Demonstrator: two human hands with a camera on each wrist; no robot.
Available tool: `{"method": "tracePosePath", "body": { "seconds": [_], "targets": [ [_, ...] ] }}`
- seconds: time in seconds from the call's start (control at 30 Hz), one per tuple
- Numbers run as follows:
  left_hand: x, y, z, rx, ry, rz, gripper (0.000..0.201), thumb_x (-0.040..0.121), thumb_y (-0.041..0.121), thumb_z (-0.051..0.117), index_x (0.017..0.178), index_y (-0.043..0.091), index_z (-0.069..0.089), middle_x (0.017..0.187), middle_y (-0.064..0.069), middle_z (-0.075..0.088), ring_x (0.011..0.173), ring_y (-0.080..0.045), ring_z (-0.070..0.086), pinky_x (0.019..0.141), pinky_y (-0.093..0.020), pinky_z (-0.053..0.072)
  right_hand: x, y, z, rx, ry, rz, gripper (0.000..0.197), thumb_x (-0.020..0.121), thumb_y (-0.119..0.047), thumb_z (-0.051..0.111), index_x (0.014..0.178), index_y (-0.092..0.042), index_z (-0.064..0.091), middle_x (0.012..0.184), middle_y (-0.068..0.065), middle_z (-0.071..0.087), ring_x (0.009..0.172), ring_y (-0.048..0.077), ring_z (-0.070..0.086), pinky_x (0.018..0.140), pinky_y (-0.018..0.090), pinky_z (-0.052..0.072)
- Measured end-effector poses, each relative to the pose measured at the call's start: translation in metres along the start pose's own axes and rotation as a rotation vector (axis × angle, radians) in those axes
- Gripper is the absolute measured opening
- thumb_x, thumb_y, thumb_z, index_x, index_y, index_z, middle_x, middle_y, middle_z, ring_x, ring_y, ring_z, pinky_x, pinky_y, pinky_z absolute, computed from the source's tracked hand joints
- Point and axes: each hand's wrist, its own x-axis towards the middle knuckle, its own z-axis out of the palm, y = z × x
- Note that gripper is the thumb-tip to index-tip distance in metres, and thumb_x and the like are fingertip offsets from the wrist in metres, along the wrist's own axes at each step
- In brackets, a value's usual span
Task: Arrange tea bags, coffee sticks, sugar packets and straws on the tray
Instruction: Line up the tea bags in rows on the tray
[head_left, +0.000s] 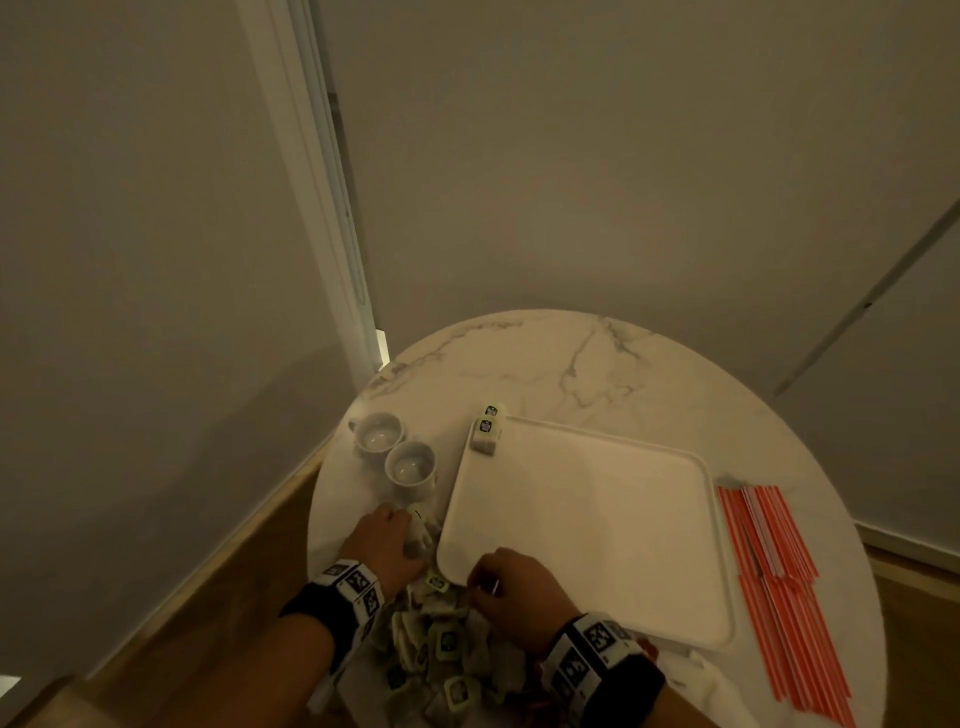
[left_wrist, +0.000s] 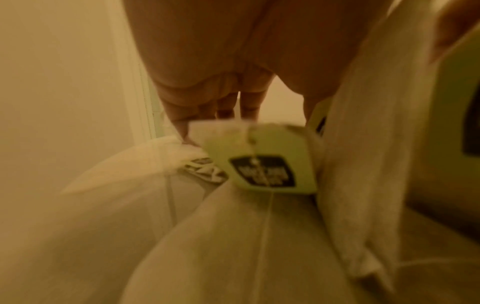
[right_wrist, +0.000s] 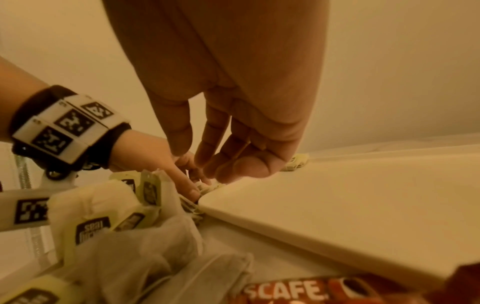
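**Hands work the tea-bag heap at the tray's corner**

Head view: at the bottom of the frame, both hands reach into a heap of tea bags (head_left: 441, 644) on the round marble table (head_left: 597, 358). The left hand (head_left: 382, 545) lies just left of the white tray (head_left: 587, 525), fingers curled round a pale bag; the right hand (head_left: 511, 587) hovers at the tray's near corner. The tray holds only two bags (head_left: 485, 431) at its upper-left corner. Red straws (head_left: 779, 582) lie at right, off the tray; two cups (head_left: 395, 449) stand at upper left.

Left wrist view: blurred. Fingers (left_wrist: 182, 121) point down behind a green tag (left_wrist: 262, 162); what they clamp cannot be told here.

Right wrist view: right-hand fingers (right_wrist: 207, 144) hang down slightly apart, thumb close by, holding nothing visible. A coffee stick (right_wrist: 298, 292) lies at the bottom edge.

The tea-bag step appears barely begun. Next, seemingly, one bag must be teased free of tangled strings and set beside the first two.
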Motion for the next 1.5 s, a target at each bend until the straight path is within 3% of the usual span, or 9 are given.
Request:
{"method": "tracePosePath", "body": {
  "seconds": [0.27, 0.5, 0.63, 0.8, 0.97, 1.1, 1.3, 1.4, 1.5],
  "targets": [
    [0.004, 0.014, -0.007, -0.111, 0.049, 0.017, 0.009, 0.089, 0.020, 0.052, 0.095, 0.015, 0.050, 0.112, -0.009, 0.057, 0.104, -0.024, 0.056, 0.080, -0.025, 0.038, -0.007, 0.001, -0.007, 0.065, 0.041, 0.018, 0.021, 0.091, -0.031, 0.058, 0.109, -0.022, 0.066, 0.098, -0.006, 0.055, 0.090, 0.010, 0.049, 0.089, 0.023, 0.041],
    [-0.015, 0.021, -0.044, -0.400, 0.200, 0.004, 0.015, 0.084, 0.009, 0.058, 0.093, 0.019, 0.063, 0.097, -0.001, 0.063, 0.090, -0.018, 0.060, 0.074, -0.023, 0.042, -0.005, -0.005, -0.023, 0.321, 0.088, 0.072, 0.010, 0.089, -0.028, 0.063, 0.097, -0.024, 0.067, 0.094, -0.008, 0.063, 0.088, 0.008, 0.058, 0.083, 0.023, 0.048],
    [-0.035, 0.042, -0.070, -1.025, 0.197, -0.017, 0.017, 0.084, 0.001, 0.061, 0.087, 0.017, 0.061, 0.089, -0.014, 0.066, 0.077, -0.023, 0.062, 0.062, -0.030, 0.050, -0.001, -0.019, -0.036, 0.606, 0.093, 0.070, 0.015, 0.089, -0.018, 0.064, 0.103, -0.020, 0.062, 0.089, 0.003, 0.065, 0.074, 0.012, 0.061, 0.068, 0.027, 0.052],
    [-0.051, 0.075, -0.091, -1.682, -0.161, -0.022, 0.018, 0.091, -0.002, 0.038, 0.085, 0.012, 0.048, 0.069, -0.010, 0.053, 0.057, -0.020, 0.052, 0.045, -0.027, 0.040, 0.001, -0.038, -0.058, 0.908, 0.153, -0.110, 0.056, 0.086, 0.007, 0.048, 0.120, -0.036, 0.055, 0.108, 0.000, 0.057, 0.087, 0.017, 0.060, 0.067, 0.028, 0.051],
    [-0.055, 0.095, -0.098, -1.717, -0.392, 0.003, 0.016, 0.093, 0.014, 0.041, 0.089, 0.011, 0.056, 0.061, -0.004, 0.047, 0.047, -0.010, 0.038, 0.037, -0.018, 0.027, -0.006, -0.044, -0.086, 0.720, 0.297, -0.352, 0.043, 0.087, -0.001, 0.059, 0.116, -0.032, 0.064, 0.116, -0.004, 0.056, 0.093, 0.006, 0.055, 0.071, 0.021, 0.047],
    [-0.058, 0.104, -0.099, -1.726, -0.514, 0.037, 0.025, 0.086, 0.023, 0.048, 0.104, 0.010, 0.060, 0.069, -0.004, 0.051, 0.051, -0.011, 0.041, 0.041, -0.019, 0.031, -0.010, -0.044, -0.100, 0.640, 0.334, -0.308, 0.008, 0.087, -0.011, 0.068, 0.091, -0.018, 0.066, 0.091, -0.011, 0.061, 0.079, 0.004, 0.056, 0.066, 0.022, 0.044],
    [-0.055, 0.103, -0.095, -1.414, -0.040, 0.131, 0.035, 0.096, 0.037, 0.044, 0.099, 0.012, 0.069, 0.098, -0.012, 0.070, 0.093, -0.030, 0.064, 0.084, -0.048, 0.045, -0.009, -0.039, -0.119, 0.668, 0.323, -0.160, 0.006, 0.087, -0.014, 0.068, 0.085, -0.009, 0.070, 0.060, -0.010, 0.059, 0.052, 0.000, 0.047, 0.056, 0.016, 0.038],
    [-0.053, 0.100, -0.100, -1.255, 0.056, 0.231, 0.023, 0.093, 0.022, 0.055, 0.104, 0.013, 0.073, 0.098, -0.011, 0.073, 0.097, -0.033, 0.066, 0.088, -0.049, 0.048, -0.009, -0.042, -0.123, 0.660, 0.335, -0.142, 0.008, 0.087, -0.014, 0.067, 0.090, -0.009, 0.073, 0.062, 0.005, 0.061, 0.050, 0.011, 0.049, 0.054, 0.022, 0.044],
    [-0.049, 0.102, -0.101, -1.291, 0.092, 0.202, 0.020, 0.092, 0.010, 0.056, 0.106, 0.007, 0.071, 0.096, -0.014, 0.073, 0.095, -0.036, 0.067, 0.084, -0.048, 0.053, -0.006, -0.046, -0.122, 0.694, 0.375, -0.128, 0.013, 0.087, -0.010, 0.066, 0.099, -0.010, 0.073, 0.072, 0.003, 0.066, 0.052, 0.012, 0.056, 0.056, 0.024, 0.050]
  ]
}}
